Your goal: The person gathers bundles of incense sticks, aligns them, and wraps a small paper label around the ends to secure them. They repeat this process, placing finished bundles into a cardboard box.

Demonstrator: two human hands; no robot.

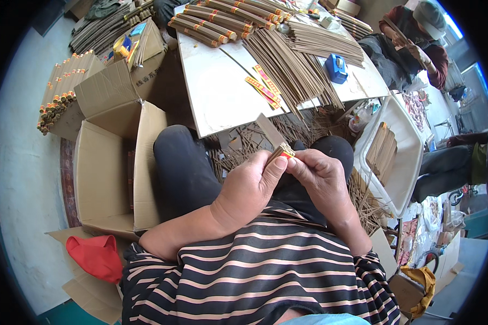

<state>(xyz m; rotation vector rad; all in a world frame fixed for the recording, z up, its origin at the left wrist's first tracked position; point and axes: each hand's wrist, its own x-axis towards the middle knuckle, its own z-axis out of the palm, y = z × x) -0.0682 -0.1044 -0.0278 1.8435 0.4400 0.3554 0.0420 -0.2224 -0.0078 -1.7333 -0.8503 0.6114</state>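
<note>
Both hands (287, 173) pinch a stick bundle (273, 142) with red-yellow label (286, 154)

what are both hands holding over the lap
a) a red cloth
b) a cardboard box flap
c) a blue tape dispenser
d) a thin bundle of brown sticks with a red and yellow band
d: the left hand and the right hand pinch a thin bundle of brown sticks between them, with a red and yellow band at the fingertips.
</note>
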